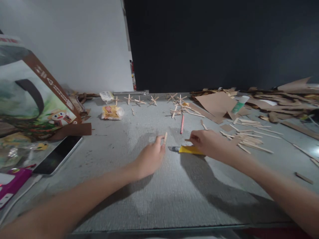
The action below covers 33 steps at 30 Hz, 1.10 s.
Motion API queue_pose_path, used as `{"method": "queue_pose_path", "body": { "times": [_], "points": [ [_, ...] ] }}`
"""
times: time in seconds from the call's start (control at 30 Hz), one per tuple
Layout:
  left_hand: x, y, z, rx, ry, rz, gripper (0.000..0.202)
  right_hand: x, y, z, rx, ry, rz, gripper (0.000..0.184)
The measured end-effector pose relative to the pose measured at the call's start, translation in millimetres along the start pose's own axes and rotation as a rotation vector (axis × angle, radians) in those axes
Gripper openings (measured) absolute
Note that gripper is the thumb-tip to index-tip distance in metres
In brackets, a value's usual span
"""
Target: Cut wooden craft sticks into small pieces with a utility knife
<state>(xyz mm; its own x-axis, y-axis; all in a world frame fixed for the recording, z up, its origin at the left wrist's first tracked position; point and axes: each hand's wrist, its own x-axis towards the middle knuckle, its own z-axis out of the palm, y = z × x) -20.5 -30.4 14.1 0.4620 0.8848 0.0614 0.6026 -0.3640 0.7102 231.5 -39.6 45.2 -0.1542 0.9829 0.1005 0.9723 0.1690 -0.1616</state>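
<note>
My left hand (151, 156) is closed in a pinch on a short wooden stick piece (165, 137), held upright just above the grey table (154, 199). My right hand (208, 143) lies over a yellow utility knife (188, 149) on the table, fingers curled down onto its handle. The knife's dark tip points left toward my left hand. A red-and-white pencil (182, 124) lies just beyond the two hands.
Loose wooden sticks (249, 137) and cardboard scraps (214, 104) spread over the right side. Small crossed-stick stars (139, 100) line the far edge. A glue bottle (239, 104), a snack packet (112, 112), a printed box (32, 96) and a phone (58, 154) are also there.
</note>
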Motion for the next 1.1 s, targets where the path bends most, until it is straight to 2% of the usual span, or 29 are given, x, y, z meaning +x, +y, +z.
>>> {"method": "queue_pose_path", "body": {
  "times": [0.13,0.23,0.3,0.37,0.5,0.6,0.7,0.8,0.97,1.1],
  "points": [
    [-2.7,6.4,-3.4,0.01,-0.154,-0.096,0.04,4.4,36.2,15.4,-0.083,-0.055,-0.075,0.027],
    [-4.2,8.8,-7.4,0.005,-0.284,-0.178,0.048,2.0,46.0,19.8,-0.162,0.082,-0.191,0.023],
    [-4.7,10.2,-13.2,0.089,-0.253,-0.196,0.055,-1.0,42.7,18.2,-0.196,0.201,-0.27,0.024],
    [-3.7,11.1,-21.3,0.213,-0.164,-0.118,0.057,-4.2,32.8,15.7,-0.139,0.234,-0.358,0.027],
    [3.7,5.5,-34.1,0.225,-0.186,0.209,0.046,-7.3,7.3,16.5,-0.039,0.095,-0.5,0.025],
    [8.2,-7.7,-32.7,0.215,-0.253,0.333,0.042,-5.7,-2.3,22.2,-0.064,0.01,-0.529,0.019],
    [6.8,-20.7,-24.6,0.177,-0.194,0.369,0.037,-4.6,0.8,26.4,-0.105,0.005,-0.552,0.017],
    [2.3,-24.8,-16.3,0.159,-0.153,0.329,0.041,-7.6,11.7,24.9,-0.137,-0.02,-0.54,0.021],
    [-1.5,-19.4,-8.4,0.13,-0.1,0.246,0.044,-11.2,21.9,9.8,0.032,-0.191,-0.447,0.019],
    [-2.2,-19.0,-6.2,0.109,-0.084,0.228,0.038,-1.9,10.6,-2.5,-0.057,-0.175,-0.6,0.026]
  ]
}}
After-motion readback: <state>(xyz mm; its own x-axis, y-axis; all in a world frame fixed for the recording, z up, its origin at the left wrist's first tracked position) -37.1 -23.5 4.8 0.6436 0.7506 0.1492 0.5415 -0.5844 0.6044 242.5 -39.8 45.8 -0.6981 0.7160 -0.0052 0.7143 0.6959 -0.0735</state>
